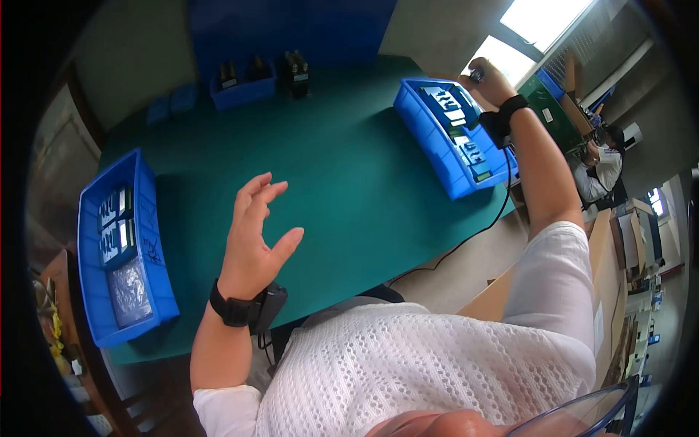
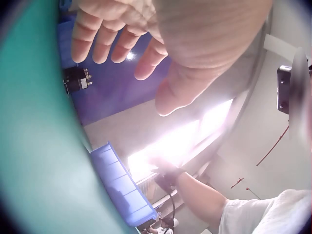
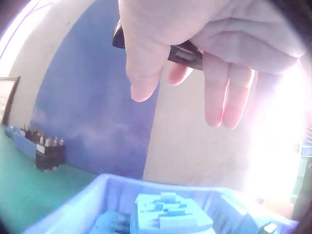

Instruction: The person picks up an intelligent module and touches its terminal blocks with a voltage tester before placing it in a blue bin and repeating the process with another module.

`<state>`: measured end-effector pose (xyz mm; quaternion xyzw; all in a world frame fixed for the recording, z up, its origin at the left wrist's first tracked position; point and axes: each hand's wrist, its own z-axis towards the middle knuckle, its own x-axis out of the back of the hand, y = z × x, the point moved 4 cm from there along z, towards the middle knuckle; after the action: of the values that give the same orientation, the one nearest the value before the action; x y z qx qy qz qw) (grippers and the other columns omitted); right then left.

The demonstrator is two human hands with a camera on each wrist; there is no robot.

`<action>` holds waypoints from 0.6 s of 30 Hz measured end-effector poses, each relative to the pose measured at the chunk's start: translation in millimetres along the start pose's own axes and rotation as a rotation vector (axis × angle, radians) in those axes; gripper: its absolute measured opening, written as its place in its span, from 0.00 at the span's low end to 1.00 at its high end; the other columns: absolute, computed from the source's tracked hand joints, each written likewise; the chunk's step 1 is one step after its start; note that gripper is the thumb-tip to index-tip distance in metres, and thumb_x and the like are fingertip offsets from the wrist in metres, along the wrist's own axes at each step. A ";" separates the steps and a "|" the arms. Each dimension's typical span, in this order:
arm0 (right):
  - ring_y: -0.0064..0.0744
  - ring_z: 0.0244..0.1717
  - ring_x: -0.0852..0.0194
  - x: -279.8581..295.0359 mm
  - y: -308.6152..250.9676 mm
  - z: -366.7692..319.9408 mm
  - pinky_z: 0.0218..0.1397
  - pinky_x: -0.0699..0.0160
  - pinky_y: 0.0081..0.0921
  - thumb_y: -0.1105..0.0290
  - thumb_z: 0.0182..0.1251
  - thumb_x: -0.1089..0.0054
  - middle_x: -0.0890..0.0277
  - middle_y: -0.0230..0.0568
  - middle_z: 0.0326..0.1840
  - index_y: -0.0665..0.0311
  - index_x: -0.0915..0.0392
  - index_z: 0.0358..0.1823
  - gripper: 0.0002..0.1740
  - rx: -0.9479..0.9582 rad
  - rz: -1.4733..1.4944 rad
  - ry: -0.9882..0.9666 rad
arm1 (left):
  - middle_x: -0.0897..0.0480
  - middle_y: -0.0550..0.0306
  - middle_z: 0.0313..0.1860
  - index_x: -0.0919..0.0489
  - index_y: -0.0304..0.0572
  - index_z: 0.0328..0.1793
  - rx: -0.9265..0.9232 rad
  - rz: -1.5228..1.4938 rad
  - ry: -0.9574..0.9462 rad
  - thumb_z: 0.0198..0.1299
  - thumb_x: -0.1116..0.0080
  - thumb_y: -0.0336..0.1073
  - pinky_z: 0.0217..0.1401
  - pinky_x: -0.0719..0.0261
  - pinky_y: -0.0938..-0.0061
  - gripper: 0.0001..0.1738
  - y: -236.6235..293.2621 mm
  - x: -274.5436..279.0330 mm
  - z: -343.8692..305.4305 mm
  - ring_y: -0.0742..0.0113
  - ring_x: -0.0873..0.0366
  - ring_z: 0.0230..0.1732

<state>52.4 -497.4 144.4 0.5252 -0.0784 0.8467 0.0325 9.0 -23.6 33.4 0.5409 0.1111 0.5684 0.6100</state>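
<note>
My right hand (image 1: pixel 496 86) is raised over the far end of the right blue bin (image 1: pixel 429 149), at the table's right edge. Between its thumb and fingers it grips a small black object (image 3: pixel 187 55), mostly hidden by the hand; I cannot tell its kind. Below, in the right wrist view, lies a light-blue block-like part (image 3: pixel 170 217) in the bin. Several teal and white parts (image 1: pixel 472 149) fill that bin. My left hand (image 1: pixel 251 237) hovers over the green table with fingers spread and nothing in it.
Another blue bin (image 1: pixel 159 255) stands at the left, holding similar parts (image 1: pixel 116 240) and a clear plastic bag (image 1: pixel 129 291). At the back are a small blue bin (image 1: pixel 246 95) with dark parts and a black terminal device (image 1: pixel 296 76). A cable (image 1: pixel 466 240) hangs from my right wrist. Another person (image 1: pixel 601 171) sits beyond.
</note>
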 end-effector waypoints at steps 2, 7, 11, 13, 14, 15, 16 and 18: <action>0.37 0.37 0.24 25.2 -1.5 -1.5 0.42 0.26 0.29 0.54 0.53 0.33 0.24 0.42 0.34 0.62 0.30 0.41 0.24 0.065 0.088 -0.001 | 0.38 0.50 0.65 0.33 0.44 0.62 0.000 -0.005 -0.001 0.48 0.39 0.38 0.58 0.34 0.65 0.32 1.0 0.1 -1.5 0.58 0.36 0.63; 0.30 0.45 0.25 108.6 -77.5 -28.6 0.48 0.27 0.26 0.60 0.63 0.41 0.23 0.40 0.44 0.63 0.31 0.48 0.18 0.347 0.321 0.069 | 0.38 0.51 0.64 0.36 0.43 0.65 0.022 -0.047 0.034 0.49 0.38 0.39 0.59 0.34 0.64 0.35 -1.8 -0.1 -0.9 0.57 0.37 0.63; 0.41 0.63 0.36 136.0 -163.5 -66.7 0.60 0.34 0.29 0.56 0.70 0.58 0.34 0.53 0.61 0.59 0.37 0.59 0.21 0.387 0.857 0.096 | 0.35 0.45 0.63 0.38 0.39 0.66 -0.225 0.067 0.065 0.50 0.37 0.43 0.61 0.35 0.62 0.38 34.2 9.1 -1.4 0.53 0.36 0.63; 0.45 0.66 0.39 128.0 -197.1 -80.3 0.61 0.35 0.31 0.55 0.72 0.64 0.38 0.56 0.64 0.54 0.38 0.61 0.21 0.510 1.094 0.086 | 0.31 0.43 0.60 0.38 0.36 0.65 -0.353 0.138 0.150 0.50 0.37 0.44 0.61 0.35 0.63 0.38 58.4 18.6 -4.1 0.51 0.35 0.62; 0.45 0.66 0.40 117.5 -204.4 -86.2 0.61 0.35 0.31 0.56 0.72 0.63 0.39 0.56 0.65 0.50 0.39 0.62 0.20 0.524 1.257 0.060 | 0.30 0.43 0.59 0.38 0.35 0.64 -0.366 0.151 0.195 0.50 0.37 0.45 0.62 0.36 0.64 0.38 72.9 26.0 -4.7 0.51 0.34 0.61; 0.45 0.66 0.40 105.2 -211.0 -91.5 0.62 0.35 0.32 0.57 0.72 0.62 0.40 0.56 0.66 0.47 0.40 0.63 0.19 0.519 1.410 0.039 | 0.29 0.42 0.57 0.38 0.34 0.64 -0.393 0.158 0.227 0.50 0.38 0.46 0.62 0.36 0.64 0.38 85.6 38.5 -6.9 0.50 0.34 0.60; 0.45 0.66 0.40 88.4 -219.6 -97.7 0.62 0.35 0.32 0.58 0.72 0.62 0.39 0.56 0.65 0.45 0.40 0.62 0.18 0.486 1.543 -0.044 | 0.28 0.43 0.55 0.36 0.33 0.62 -0.398 0.208 0.269 0.50 0.37 0.46 0.60 0.34 0.65 0.37 95.8 59.4 -9.8 0.51 0.31 0.58; 0.45 0.66 0.39 49.3 -237.8 -113.0 0.63 0.35 0.33 0.61 0.72 0.63 0.37 0.55 0.64 0.43 0.38 0.57 0.13 0.456 1.738 -0.149 | 0.25 0.44 0.50 0.33 0.34 0.60 -0.367 0.289 0.340 0.49 0.36 0.46 0.54 0.29 0.65 0.35 112.9 100.7 -5.2 0.53 0.27 0.51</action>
<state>-36.8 -245.6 162.7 0.3279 -0.2797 0.5313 -0.7293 -26.5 35.0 168.4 0.3286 0.0287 0.7424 0.5831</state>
